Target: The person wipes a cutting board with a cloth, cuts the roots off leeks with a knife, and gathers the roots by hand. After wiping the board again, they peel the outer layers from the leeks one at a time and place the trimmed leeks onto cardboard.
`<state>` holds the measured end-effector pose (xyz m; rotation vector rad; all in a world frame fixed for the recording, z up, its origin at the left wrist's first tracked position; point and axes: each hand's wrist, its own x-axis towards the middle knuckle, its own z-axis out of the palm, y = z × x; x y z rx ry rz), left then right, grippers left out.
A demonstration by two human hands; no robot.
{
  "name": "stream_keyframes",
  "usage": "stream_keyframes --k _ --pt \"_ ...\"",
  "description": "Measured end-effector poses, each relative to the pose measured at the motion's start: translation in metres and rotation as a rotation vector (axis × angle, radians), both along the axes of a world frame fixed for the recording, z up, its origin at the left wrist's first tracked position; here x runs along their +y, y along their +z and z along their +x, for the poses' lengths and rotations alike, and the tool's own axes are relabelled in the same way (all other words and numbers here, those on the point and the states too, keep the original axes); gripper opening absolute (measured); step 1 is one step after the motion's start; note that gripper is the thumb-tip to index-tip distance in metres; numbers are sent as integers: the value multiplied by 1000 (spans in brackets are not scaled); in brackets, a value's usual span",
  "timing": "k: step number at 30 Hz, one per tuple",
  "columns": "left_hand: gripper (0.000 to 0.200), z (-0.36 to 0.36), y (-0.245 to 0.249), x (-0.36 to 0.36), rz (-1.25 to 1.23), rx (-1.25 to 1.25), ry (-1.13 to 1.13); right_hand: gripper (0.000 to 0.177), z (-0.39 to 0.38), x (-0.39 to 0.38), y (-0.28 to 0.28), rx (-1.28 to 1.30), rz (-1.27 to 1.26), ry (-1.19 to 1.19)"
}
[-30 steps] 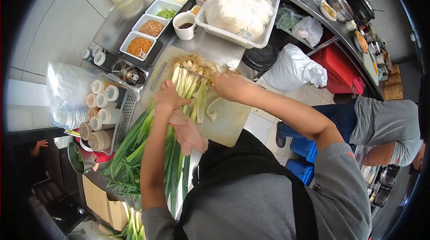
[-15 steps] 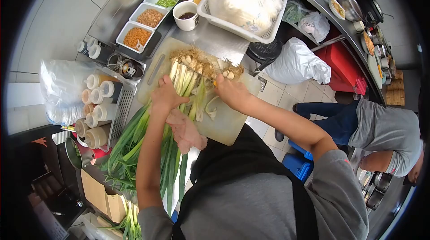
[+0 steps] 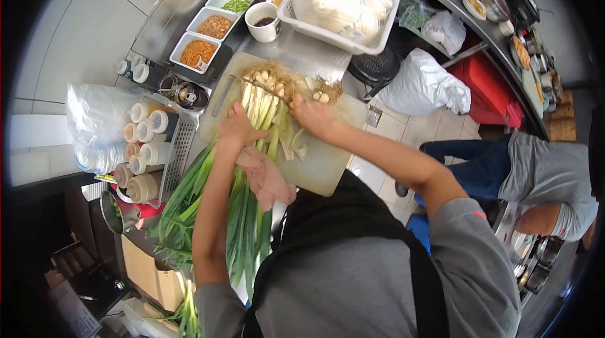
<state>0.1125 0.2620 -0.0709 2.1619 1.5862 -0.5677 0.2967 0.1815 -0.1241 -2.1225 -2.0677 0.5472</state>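
A thick bunch of spring onions (image 3: 208,180) lies across a cutting board (image 3: 321,171), its white ends and roots toward the far side. My left hand (image 3: 238,128) is closed around the stalks just below the white ends. My right hand (image 3: 311,115) grips a knife (image 3: 271,91), whose thin blade lies across the white parts near the roots. Cut-off root ends (image 3: 322,92) rest to the right of the bunch. Loose peeled leaves (image 3: 293,144) lie below my right hand. A pink cloth (image 3: 268,180) hangs beside my left wrist over the green leaves.
A white basket (image 3: 378,45) with a bagged pale food stands behind the board, beside a cup (image 3: 263,21) of dark liquid. Tubs of toppings (image 3: 197,53) and a rack of squeeze bottles (image 3: 148,149) stand at left. Another person (image 3: 542,168) is at right.
My right hand has moved a little left with the knife, nearer the bunch. My left hand keeps its hold on the stalks. The camera view has shifted slightly.
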Motion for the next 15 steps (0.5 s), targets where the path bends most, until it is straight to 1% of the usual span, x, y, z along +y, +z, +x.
stream_keyframes --k 2,5,8,10,11,14,15 --pt "106 0 0 7 -12 -15 -5 31 4 7 11 13 -5 7" --pt "102 0 -5 7 29 -5 11 28 16 -12 10 9 34 1" --pt "101 1 -2 6 23 -5 14 17 10 -10 16 8 43 2" --pt "105 1 2 6 -3 -6 13 17 11 -8 15 -35 53 -10" --pt "107 0 1 7 -9 -15 18 17 15 -3 15 -64 61 -8" --pt "112 -1 1 7 -16 -15 20 32 33 6 14 16 30 77" --pt "113 -1 2 8 -14 -12 18 33 33 6 14 55 37 87"
